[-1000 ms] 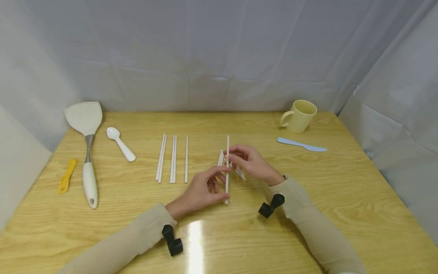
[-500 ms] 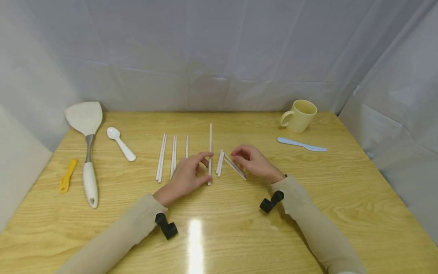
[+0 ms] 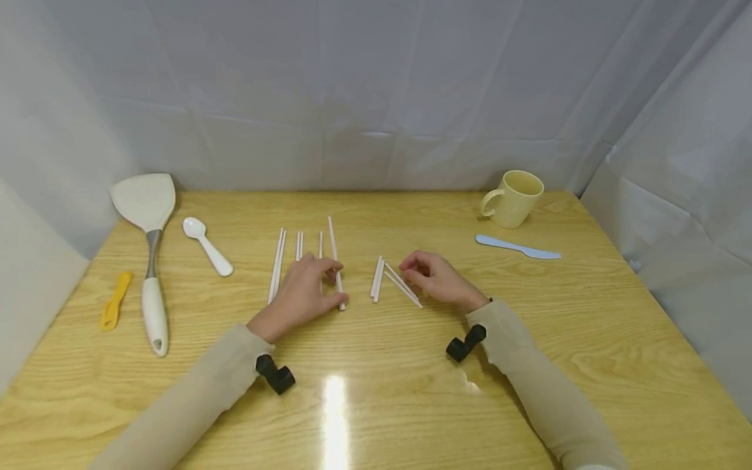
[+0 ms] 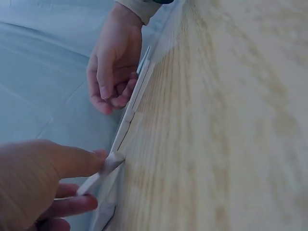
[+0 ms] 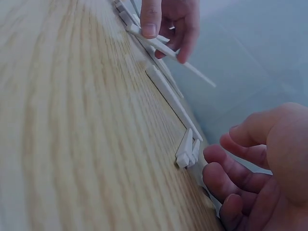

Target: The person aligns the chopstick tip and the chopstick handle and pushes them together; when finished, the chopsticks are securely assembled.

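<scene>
My left hand pinches a white chopstick between thumb and fingers; in the right wrist view the held chopstick tilts off the tabletop. Just left of it lie a single chopstick, a pair and another pair, all partly hidden by the left hand. My right hand hovers with loosely curled fingers and nothing in them. Beside it are slanted chopsticks and, further left, more straight-lying chopsticks.
A white spatula, a white spoon and a small yellow utensil lie on the left of the wooden table. At the right stand a yellow mug and, lying before it, a light blue knife. A pale curtain hangs behind.
My left hand has carried the chopstick leftward, from in front of the right hand to beside the single chopstick. The right hand has let go of that chopstick and stays nearly in place.
</scene>
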Available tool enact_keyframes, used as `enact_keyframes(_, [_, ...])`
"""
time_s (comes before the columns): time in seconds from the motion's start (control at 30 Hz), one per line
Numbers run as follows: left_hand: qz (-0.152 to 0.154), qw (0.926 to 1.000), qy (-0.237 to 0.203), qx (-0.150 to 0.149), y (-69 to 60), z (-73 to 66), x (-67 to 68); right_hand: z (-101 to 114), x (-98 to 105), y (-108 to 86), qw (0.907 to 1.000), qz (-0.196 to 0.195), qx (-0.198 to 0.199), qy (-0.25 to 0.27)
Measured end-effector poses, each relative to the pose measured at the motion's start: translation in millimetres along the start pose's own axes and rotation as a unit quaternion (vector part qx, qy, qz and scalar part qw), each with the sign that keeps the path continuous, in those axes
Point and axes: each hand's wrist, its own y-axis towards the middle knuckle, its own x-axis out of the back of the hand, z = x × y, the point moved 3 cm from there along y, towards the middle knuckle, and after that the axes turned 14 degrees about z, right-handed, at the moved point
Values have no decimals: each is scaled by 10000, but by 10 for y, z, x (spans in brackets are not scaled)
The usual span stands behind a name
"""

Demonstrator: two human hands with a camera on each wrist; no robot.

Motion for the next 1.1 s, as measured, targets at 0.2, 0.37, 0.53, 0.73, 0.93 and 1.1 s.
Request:
enact_keyframes(0.2, [175,9985,526,16,-4,29,9,-56,2,13,9998,-47,75,-194])
enact_keyframes(0.37, [271,9974,673,7,-13,58,43,-68,5,10,9984,-68,125,-542])
enact_keyframes(0.53, [317,9948,965,66,-19,88,83,-73,-8,14,9954,-7,207,-934])
enact_keyframes(0.73, [338,9940,1010,227,-33,100,127,-17,-23,0,9937,77,225,-1097])
enact_keyframes(0.93, [426,9938,1005,213,-53,86,146,6,-35,-5,9935,151,156,-1120])
enact_keyframes(1.1, [564,9941,913,174,-56,84,154,3,-38,2,9931,170,91,-1161])
